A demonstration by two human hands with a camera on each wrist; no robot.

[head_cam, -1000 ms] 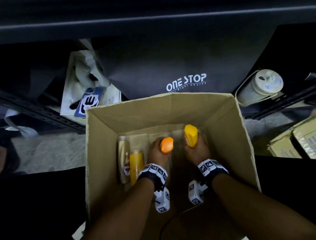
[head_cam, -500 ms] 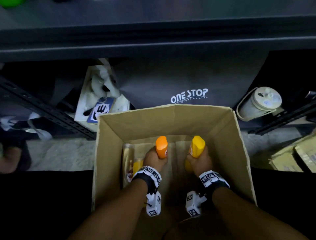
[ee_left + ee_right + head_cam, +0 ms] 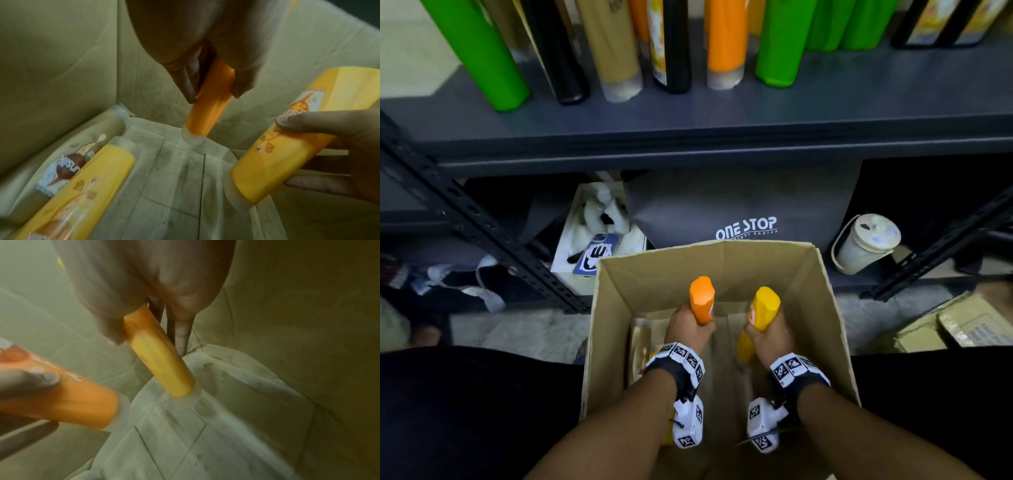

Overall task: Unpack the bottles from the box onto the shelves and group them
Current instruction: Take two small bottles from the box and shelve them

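Both bottles have risen from the cardboard box (image 3: 825, 291) floor toward the shelf (image 3: 688, 116): left hand (image 3: 690, 327) grasps the orange bottle (image 3: 702, 299), right hand (image 3: 768, 337) the yellow bottle (image 3: 765, 308), ready for grouping.

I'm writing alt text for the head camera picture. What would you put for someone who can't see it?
Seen from above, a left hand grips an orange bottle and a right hand grips a yellow bottle, both inside an open cardboard box. Above is a grey shelf with green, black, tan and orange bottles standing on it.
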